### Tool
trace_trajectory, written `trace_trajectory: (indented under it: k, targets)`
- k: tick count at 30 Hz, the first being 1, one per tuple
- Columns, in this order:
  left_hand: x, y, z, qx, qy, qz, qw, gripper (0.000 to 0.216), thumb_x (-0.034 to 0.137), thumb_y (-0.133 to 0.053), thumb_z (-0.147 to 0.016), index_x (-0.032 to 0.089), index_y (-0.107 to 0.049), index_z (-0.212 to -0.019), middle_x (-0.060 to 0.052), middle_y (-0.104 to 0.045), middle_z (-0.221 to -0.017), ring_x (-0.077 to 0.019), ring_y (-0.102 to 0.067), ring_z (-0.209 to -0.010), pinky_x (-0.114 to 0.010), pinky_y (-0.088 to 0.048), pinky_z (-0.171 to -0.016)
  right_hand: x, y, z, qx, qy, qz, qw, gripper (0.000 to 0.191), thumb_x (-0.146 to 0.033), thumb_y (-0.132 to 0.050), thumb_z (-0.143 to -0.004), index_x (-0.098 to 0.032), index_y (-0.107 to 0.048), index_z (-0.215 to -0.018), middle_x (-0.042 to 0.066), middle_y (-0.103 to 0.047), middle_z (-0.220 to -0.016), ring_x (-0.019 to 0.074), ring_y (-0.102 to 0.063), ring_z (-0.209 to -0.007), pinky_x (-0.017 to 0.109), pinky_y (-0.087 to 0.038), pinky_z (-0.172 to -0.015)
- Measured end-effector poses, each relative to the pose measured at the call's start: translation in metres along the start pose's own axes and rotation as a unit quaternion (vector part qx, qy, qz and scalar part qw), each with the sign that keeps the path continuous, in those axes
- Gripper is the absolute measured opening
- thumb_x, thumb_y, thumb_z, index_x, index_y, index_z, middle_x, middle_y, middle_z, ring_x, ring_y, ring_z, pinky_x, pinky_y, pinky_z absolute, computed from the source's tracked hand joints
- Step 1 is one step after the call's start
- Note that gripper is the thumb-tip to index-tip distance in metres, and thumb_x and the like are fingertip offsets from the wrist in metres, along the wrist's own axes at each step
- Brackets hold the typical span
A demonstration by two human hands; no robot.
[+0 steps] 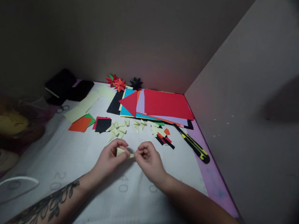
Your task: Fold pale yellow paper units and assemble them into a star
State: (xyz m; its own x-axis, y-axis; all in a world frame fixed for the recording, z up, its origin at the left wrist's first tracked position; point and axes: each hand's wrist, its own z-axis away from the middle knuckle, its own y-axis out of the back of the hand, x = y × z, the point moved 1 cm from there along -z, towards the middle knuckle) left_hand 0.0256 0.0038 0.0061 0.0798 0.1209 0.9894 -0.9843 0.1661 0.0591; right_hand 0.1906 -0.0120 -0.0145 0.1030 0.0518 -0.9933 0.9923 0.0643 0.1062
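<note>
At the near middle of the white mat (81,161), I hold a small pale yellow paper piece (122,152) between both hands. My left hand (110,157) is curled closed, thumb and fingertips pinching the wider end. My right hand (147,159) is closed too, nipping the narrow tip, so the paper piece bridges the two just above the mat.

At 9 o'clock, off the mat's edge, a brown and yellow bag (3,119) slumps in shadow; I cannot tell what is in it. At 10 o'clock lies a black pouch (62,86), its contents hidden as well, with scissors (63,109) just in front of it.

At 12 o'clock, near my hands, folded yellow bits (118,130) are scattered, with a black square (102,124) and an orange square (80,124) to their left. Beyond them, at 1 o'clock, sits a fanned stack of coloured sheets (166,104), red on top. A yellow and black knife (192,144) lies at 2 o'clock on the purple border. Red paper stars (119,83) and a black star (136,83) stand at the far edge. A white cable (7,186) loops at 8 o'clock.

The mat fills a dim corner, with grey walls behind and to the right.
</note>
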Motion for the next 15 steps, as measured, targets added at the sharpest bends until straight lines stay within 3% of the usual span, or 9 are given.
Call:
trace_trajectory:
  k: [4,6,9,11,15]
  targets:
    - [-0.0036,0.0041,-0.0051,0.029,0.021,0.056,0.998,0.023,0.019,-0.066,-0.072,0.018,-0.057,-0.093,0.004,-0.058,-0.072,-0.0109,-0.049,-0.069,-0.022,-0.038,-0.065,-0.0004,0.0055,-0.0006,0.003,0.037,0.049,0.998,0.011,-0.017,-0.056,-0.083,-0.023,-0.049,-0.089,-0.004,-0.055,-0.071,0.0116,-0.055,-0.061,0.022,-0.044,-0.056]
    - [-0.0056,0.0047,-0.0064,0.028,0.046,0.093,0.994,0.025,0.021,-0.067,-0.071,0.019,-0.056,-0.094,0.005,-0.057,-0.069,-0.0089,-0.046,-0.061,-0.021,-0.036,-0.059,-0.0015,0.008,-0.0014,-0.01,0.109,0.102,0.989,0.012,-0.015,-0.055,-0.083,-0.023,-0.053,-0.092,0.0,-0.059,-0.081,0.0145,-0.06,-0.072,0.026,-0.049,-0.063]
    - [-0.0085,0.0026,-0.0058,0.003,0.086,0.136,0.987,0.026,0.022,-0.066,-0.072,0.019,-0.056,-0.096,0.008,-0.051,-0.061,-0.0056,-0.037,-0.049,-0.018,-0.027,-0.049,-0.0037,0.0091,-0.0022,-0.038,0.249,0.187,0.95,0.02,-0.01,-0.054,-0.084,-0.023,-0.059,-0.099,0.007,-0.061,-0.099,0.02,-0.06,-0.095,0.034,-0.051,-0.08]
    - [-0.0098,0.0004,-0.0048,-0.015,0.101,0.152,0.983,0.025,0.022,-0.066,-0.073,0.018,-0.056,-0.096,0.009,-0.048,-0.056,-0.0048,-0.033,-0.046,-0.018,-0.024,-0.047,-0.0047,0.009,-0.0025,-0.039,0.304,0.217,0.927,0.023,-0.008,-0.053,-0.085,-0.024,-0.061,-0.101,0.008,-0.062,-0.101,0.0205,-0.058,-0.097,0.036,-0.051,-0.084]
    - [-0.0095,-0.0024,-0.0038,-0.042,0.119,0.162,0.979,0.021,0.025,-0.067,-0.075,0.016,-0.059,-0.092,0.005,-0.056,-0.062,-0.0069,-0.046,-0.053,-0.019,-0.035,-0.052,-0.0079,0.0098,-0.003,-0.03,0.326,0.211,0.921,0.021,-0.007,-0.053,-0.085,-0.024,-0.063,-0.094,0.006,-0.065,-0.094,0.0198,-0.059,-0.089,0.037,-0.052,-0.08]
